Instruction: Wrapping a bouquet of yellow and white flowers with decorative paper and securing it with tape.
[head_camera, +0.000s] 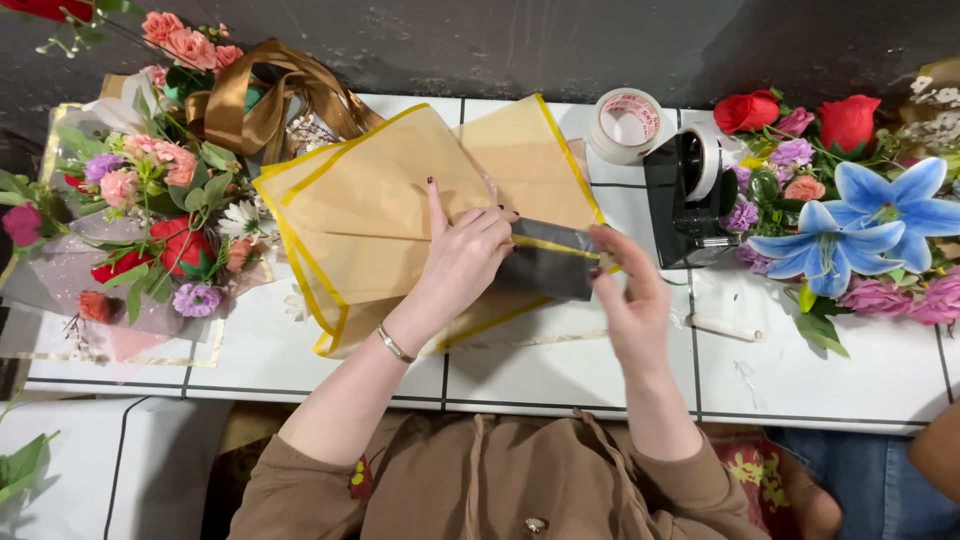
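Left hand on white tiled table

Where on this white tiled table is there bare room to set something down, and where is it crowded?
Bare tile lies along the near edge of the table, between the yellow-edged wrapping sheets and the blue lily bunch, apart from a small white stick. The left end is crowded by the bouquet; the back by the tape roll and dispenser.
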